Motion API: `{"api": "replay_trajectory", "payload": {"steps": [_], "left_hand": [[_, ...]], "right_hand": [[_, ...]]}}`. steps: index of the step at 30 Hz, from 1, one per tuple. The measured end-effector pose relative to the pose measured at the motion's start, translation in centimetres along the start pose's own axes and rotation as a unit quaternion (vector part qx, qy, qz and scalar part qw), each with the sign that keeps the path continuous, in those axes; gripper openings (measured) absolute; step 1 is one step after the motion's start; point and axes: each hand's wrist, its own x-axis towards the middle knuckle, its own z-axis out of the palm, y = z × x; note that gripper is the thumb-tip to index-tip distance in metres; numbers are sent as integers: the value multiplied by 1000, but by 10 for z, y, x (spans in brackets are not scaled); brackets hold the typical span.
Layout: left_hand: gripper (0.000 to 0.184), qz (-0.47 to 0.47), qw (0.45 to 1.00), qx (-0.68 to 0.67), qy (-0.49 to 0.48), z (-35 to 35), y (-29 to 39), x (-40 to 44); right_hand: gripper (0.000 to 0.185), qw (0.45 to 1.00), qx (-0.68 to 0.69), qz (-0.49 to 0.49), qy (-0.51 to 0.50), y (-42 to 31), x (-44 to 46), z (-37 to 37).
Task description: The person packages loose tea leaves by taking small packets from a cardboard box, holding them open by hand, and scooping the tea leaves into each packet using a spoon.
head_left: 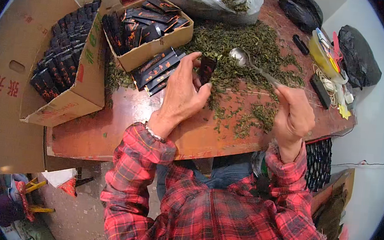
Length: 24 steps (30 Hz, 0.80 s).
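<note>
The left hand (pixel 181 93) pinches a dark packet (pixel 208 69) by the leaf pile (pixel 262 40) on the table (pixel 84 133) while the right hand (pixel 296 112) grips a spoon (pixel 255 68), which, kept level, should spill least

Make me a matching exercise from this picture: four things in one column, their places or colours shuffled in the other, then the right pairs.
Things
1. Spoon
2. Dark packet standing apart from the others
3. Loose leaves
4. Tub of pens

Places or colours
A. Yellow
B. In the right hand
C. Strewn over the table
D. At the fingers of the left hand

Pairs: 1-B, 2-D, 3-C, 4-A
</note>
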Motion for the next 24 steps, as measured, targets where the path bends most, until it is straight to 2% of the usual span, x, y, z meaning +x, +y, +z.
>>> {"api": "replay_trajectory", "payload": {"steps": [8, 12, 13, 16, 19, 22, 24], "left_hand": [[71, 3, 1000, 14, -17, 1, -5, 1], [69, 19, 999, 27, 38, -4, -1, 4], [69, 1, 1000, 22, 22, -4, 0, 3], [69, 5, 1000, 8, 12, 0, -2, 1], [70, 18, 999, 23, 42, -1, -2, 2], [71, 22, 998, 52, 11, 3, -11, -1], [72, 23, 998, 54, 30, 2, -9, 0]], "right_hand": [[23, 999, 9, 7, -39, 1, -11, 10], [23, 999, 1, 20, -42, 2, -17, 6], [23, 999, -2, 24, -41, 2, -19, 6], [29, 999, -7, 22, -47, 1, -26, 6], [27, 999, -7, 43, -6, -3, -34, 4], [25, 996, -17, 76, -39, -4, -47, 5], [24, 996, -6, 83, -31, -2, -54, 6]]}}
